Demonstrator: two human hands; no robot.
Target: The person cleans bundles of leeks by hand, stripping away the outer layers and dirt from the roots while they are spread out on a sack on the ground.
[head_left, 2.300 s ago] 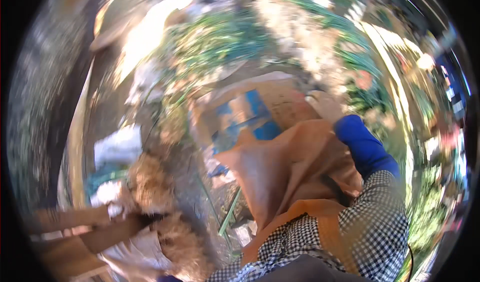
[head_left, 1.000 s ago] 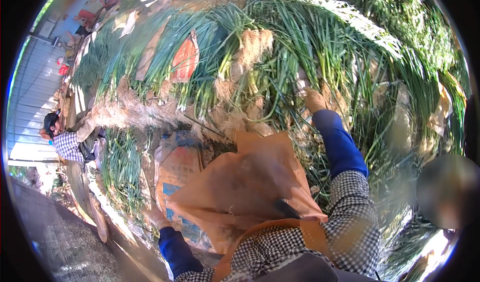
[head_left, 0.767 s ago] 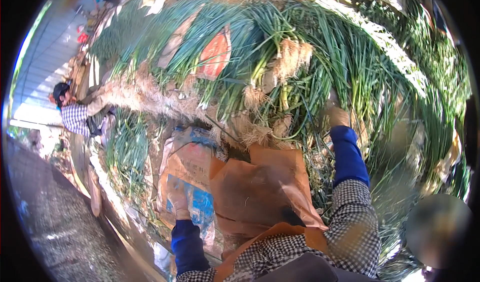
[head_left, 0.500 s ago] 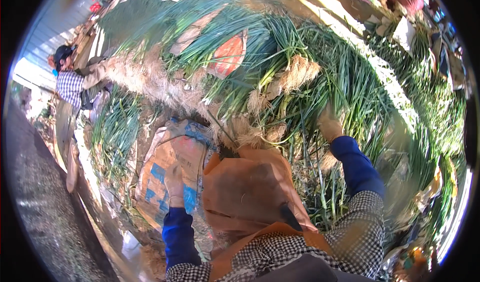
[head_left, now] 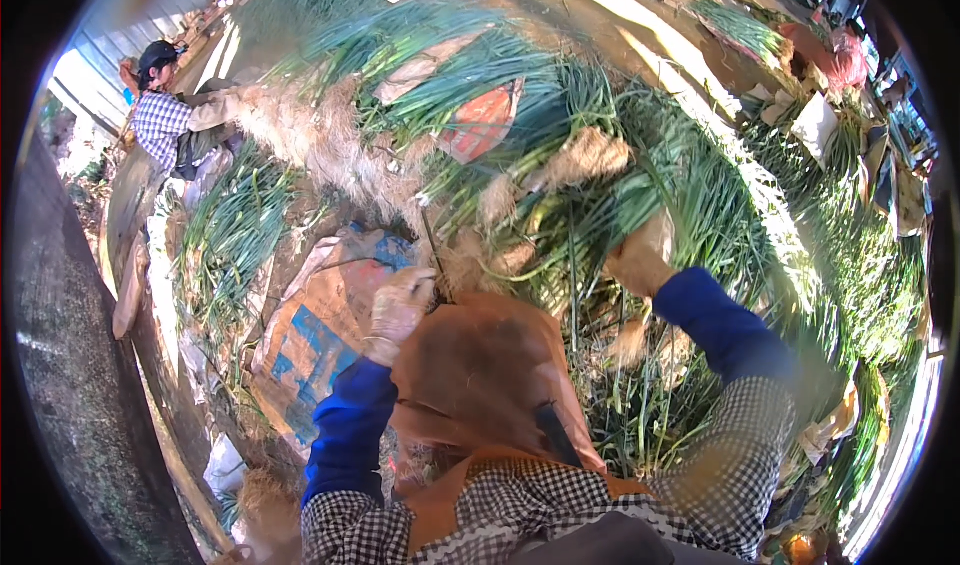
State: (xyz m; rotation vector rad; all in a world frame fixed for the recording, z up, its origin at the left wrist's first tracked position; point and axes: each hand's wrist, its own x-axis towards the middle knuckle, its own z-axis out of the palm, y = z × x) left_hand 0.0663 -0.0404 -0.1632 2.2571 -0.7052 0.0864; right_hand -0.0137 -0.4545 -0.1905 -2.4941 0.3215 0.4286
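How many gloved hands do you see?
2: the left hand holds a dark thin tool over the orange apron; the right hand reaches into the green onions.

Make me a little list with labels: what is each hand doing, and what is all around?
Left hand: gloved, gripping a thin dark tool, likely a knife
Right hand: gloved, reaching into the green onions
Lap: brown apron
Left side: printed sack, brown and blue, lying flat
Far back: another person in a checked shirt, among more onion piles
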